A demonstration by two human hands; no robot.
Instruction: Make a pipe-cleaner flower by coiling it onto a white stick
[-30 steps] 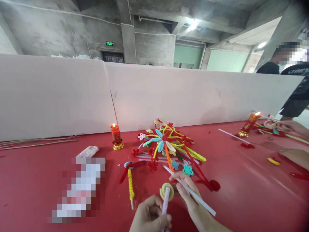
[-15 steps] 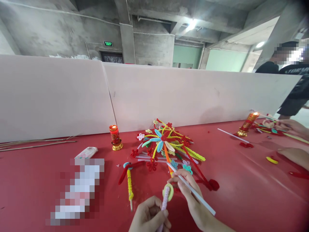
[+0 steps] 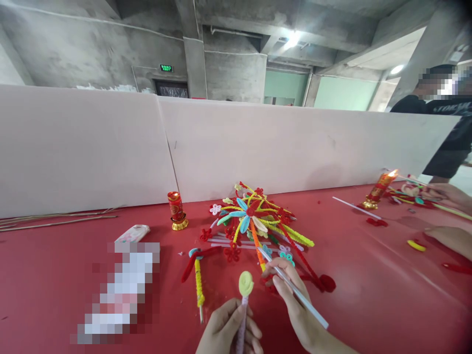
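We're sitting at the red table, with the white partition board running along the far edge. Biggest thing in front of us is the messy pile of pipe-cleaner flowers, all colours, lying mid-table just past our hands. A small red candle is standing left of the pile, and a second candle is burning over to the right, where another person's hands are resting on the table.

Down at the bottom edge, our left hand is curling closed round the lilac stem, so it's clamped on that, fist-like with the thumb across. The stem is pointing up and slightly away, and the yellow-green coil is sitting right on top of it, above the knuckles like a lollipop.

Our right hand is just beside it, fingers pinched shut on the white stick, which is slanting from up-left by the pile down to the lower right past the wrist. The fingertips are sitting level with the coil, close but not touching it.

Compared with half a second back, the coil is sitting higher and a bit left, turned so it's looking narrower. The right hand is hardly shifting.
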